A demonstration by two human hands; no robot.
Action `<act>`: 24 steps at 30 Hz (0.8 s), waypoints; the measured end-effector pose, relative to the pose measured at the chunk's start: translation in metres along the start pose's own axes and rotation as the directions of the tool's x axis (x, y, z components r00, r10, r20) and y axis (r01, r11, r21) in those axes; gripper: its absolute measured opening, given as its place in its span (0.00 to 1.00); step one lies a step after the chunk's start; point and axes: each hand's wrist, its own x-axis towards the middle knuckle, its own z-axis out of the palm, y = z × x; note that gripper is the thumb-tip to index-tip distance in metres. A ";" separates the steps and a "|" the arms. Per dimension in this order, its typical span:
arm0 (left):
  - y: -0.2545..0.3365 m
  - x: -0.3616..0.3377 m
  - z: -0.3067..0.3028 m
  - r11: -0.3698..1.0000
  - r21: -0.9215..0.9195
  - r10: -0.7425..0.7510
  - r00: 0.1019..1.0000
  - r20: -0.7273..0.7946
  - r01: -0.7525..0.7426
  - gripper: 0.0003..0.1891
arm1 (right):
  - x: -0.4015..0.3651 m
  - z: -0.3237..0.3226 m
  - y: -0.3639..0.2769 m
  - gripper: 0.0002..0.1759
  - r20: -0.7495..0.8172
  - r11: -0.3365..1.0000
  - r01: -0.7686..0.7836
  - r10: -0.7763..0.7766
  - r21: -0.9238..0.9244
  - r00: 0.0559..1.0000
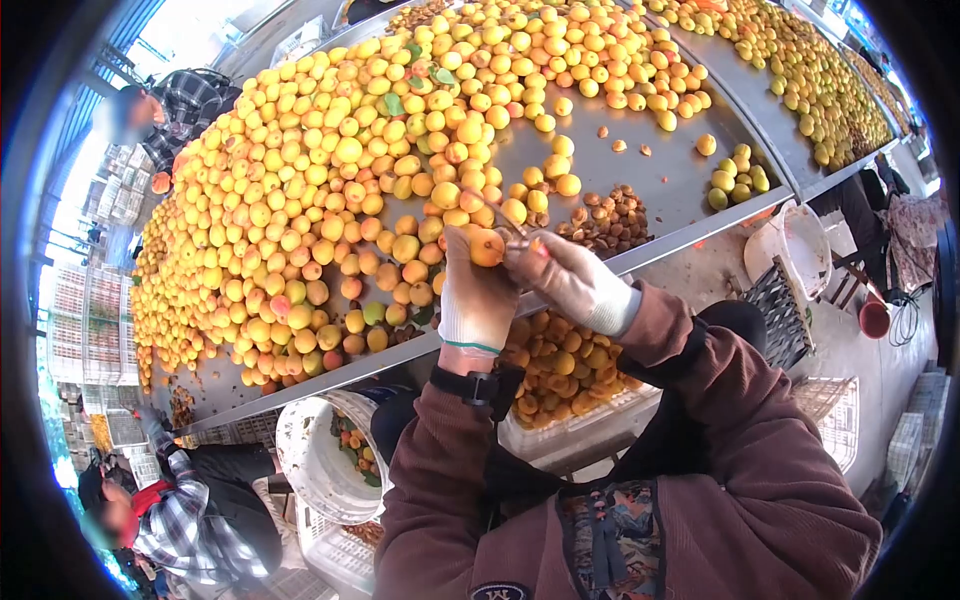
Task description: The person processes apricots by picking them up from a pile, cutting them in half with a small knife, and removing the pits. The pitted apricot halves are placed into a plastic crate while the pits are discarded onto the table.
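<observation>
In a white glove with a green-edged cuff, my left hand (478, 300) is closed around a yellow-orange apricot (487, 247). My right hand (580, 285), also gloved, pinches a thin stick-like tool (497, 212) close beside that fruit. The tool's far end points up and left over the metal table (640, 165); its exact kind is unclear. Whole apricots (330, 190) lie heaped on the table beyond my hands. A pile of brown apricot pits (608, 220) sits near the table's front edge, just past my right hand.
Below my forearms stands a crate (620, 410) of opened apricots (565, 370). A white bucket (300, 450) with fruit and leaves is at left; another pale bucket (800, 250) stands at right. Two people in checked shirts are at left, one seated (200, 520), one across the table (195, 105).
</observation>
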 end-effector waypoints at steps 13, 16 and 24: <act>-0.007 0.001 -0.007 0.992 0.082 0.089 0.992 0.089 -0.096 0.27 | 0.005 0.005 -0.005 0.22 -0.013 0.996 -0.070 0.069 -0.050 0.998; -0.001 -0.001 -0.013 0.842 0.483 0.203 0.971 0.130 -0.241 0.27 | 0.007 0.002 0.001 0.23 -0.019 0.993 -0.081 0.080 -0.086 0.997; -0.001 0.005 -0.022 0.767 0.553 0.307 0.943 0.129 -0.325 0.26 | 0.012 0.009 -0.001 0.20 -0.036 0.996 -0.093 0.093 0.000 0.995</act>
